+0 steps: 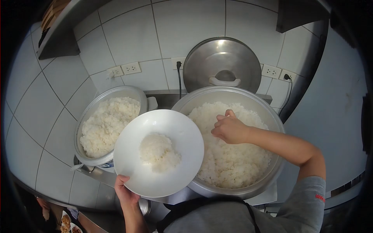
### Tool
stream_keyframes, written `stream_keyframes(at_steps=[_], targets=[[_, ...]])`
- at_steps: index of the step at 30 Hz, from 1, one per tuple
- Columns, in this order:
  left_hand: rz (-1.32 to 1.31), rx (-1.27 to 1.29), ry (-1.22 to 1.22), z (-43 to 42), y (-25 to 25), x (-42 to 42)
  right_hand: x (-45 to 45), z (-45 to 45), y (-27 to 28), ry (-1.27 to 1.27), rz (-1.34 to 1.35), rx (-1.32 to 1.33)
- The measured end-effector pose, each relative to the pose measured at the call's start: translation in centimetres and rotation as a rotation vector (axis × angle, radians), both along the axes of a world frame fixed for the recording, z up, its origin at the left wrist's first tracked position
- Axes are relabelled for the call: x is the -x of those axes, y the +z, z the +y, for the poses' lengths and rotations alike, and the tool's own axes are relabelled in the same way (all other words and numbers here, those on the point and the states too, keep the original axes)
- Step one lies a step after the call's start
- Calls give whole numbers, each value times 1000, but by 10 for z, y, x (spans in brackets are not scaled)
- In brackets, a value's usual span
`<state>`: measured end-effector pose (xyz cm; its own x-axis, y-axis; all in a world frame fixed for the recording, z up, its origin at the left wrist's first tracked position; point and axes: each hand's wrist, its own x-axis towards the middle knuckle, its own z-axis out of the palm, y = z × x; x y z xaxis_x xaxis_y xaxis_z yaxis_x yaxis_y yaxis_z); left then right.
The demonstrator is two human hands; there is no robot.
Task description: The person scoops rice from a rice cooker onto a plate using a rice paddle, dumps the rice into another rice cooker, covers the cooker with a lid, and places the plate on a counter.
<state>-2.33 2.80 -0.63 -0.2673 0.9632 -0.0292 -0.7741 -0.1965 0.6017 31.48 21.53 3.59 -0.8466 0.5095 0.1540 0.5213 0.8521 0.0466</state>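
Observation:
My left hand (126, 191) grips the lower left rim of a white plate (186, 155), which is held over the gap between two rice pots. A mound of white rice (158, 151) sits in the middle of the plate. Over the large right pot (278, 120) is my right hand (230, 129), its fingers curled together above the cooked rice (233, 167). Whatever those fingers may hold is too small or hidden to make out. The smaller left pot (83, 114) also contains white rice (110, 124).
A round metal lid (221, 54) leans on the tiled wall behind the large pot. Wall outlets (131, 68) and plugged-in cords (180, 79) are behind the pots. Shelves (62, 42) overhang the upper corners. At the lower left are dishes of food (66, 221) and part of another person.

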Motion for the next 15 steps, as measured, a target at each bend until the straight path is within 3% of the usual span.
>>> stream_keyframes(at_steps=[15], targets=[[0,25,-2,4,5,-5,-14,-50,-3,-92,65,328]])
